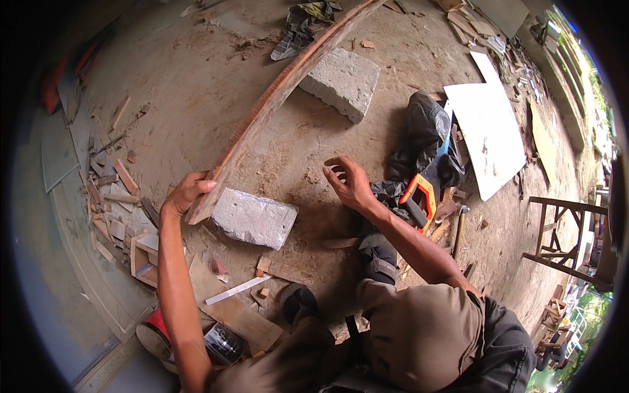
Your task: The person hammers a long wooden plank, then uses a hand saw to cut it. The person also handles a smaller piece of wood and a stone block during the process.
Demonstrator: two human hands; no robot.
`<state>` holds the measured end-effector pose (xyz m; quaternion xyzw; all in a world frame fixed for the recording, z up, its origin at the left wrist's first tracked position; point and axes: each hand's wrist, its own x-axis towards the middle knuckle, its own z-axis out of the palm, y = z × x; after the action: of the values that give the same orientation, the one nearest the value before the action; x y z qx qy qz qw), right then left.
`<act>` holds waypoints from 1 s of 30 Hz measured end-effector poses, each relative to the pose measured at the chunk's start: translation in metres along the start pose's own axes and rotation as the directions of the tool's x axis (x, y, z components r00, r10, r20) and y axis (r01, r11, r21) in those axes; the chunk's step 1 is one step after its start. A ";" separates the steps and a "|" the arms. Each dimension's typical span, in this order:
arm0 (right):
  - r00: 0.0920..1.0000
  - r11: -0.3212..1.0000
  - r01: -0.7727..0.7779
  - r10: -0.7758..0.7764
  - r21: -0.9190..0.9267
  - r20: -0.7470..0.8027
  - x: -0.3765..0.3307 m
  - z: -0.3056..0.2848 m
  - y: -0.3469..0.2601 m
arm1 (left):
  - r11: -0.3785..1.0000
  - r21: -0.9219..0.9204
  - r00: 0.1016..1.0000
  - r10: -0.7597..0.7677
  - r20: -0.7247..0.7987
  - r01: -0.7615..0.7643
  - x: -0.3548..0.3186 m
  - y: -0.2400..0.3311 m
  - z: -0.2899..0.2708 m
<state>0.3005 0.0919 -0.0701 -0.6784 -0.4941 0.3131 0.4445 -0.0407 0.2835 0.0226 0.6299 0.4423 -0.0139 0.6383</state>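
Left hand [187, 193] grips the plank [275, 98] — right hand [347, 182] hovers, fingers spread.

Rough wood, grey stone, dusty ground

The long curved plank [275, 98] is raw, rough-sawn wood; both blocks [254, 218] look like coarse matt stone; the saw handle [419, 198] is glossy orange plastic; the floor [196, 85] is dusty.

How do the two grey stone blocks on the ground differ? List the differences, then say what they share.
The near block lies under the end of the long wooden plank, beside the left hand gripping that end; the far block sits beside the plank's middle, away from both hands. The near block shows a long, narrow face; the far block shows a broader, squarer face. Both are pale grey, rough and rest on the dirt floor.
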 end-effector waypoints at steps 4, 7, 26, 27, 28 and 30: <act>0.999 0.999 -0.030 0.031 -0.019 0.030 -0.007 -0.001 0.002 | 0.979 -0.203 1.000 0.004 0.018 0.000 -0.005 0.002 -0.004; 0.996 0.997 -0.058 0.060 -0.045 0.063 -0.007 -0.002 0.002 | 0.998 0.006 0.998 0.065 0.010 -0.065 -0.011 0.013 0.005; 0.941 0.988 -0.137 0.109 0.065 0.321 -0.031 0.031 -0.006 | 0.906 0.348 0.557 0.422 -0.715 -0.241 -0.024 -0.064 0.092; 0.918 0.986 -0.146 0.103 0.086 0.382 -0.037 0.039 -0.011 | 0.941 0.205 0.546 0.325 -0.772 -0.270 -0.024 -0.078 0.084; 0.924 0.996 -0.048 0.015 0.079 0.382 -0.045 0.047 -0.010 | 0.947 0.109 0.590 0.275 -0.759 -0.302 -0.021 -0.091 0.079; 0.907 0.994 0.106 -0.095 -0.005 0.409 -0.064 0.065 -0.028 | 0.922 -0.082 0.666 0.210 -0.716 -0.379 -0.017 -0.123 0.077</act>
<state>0.2132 0.0531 -0.0723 -0.5777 -0.6145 0.4179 0.3378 -0.0799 0.1864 -0.0785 0.5758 0.5390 0.3773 0.4854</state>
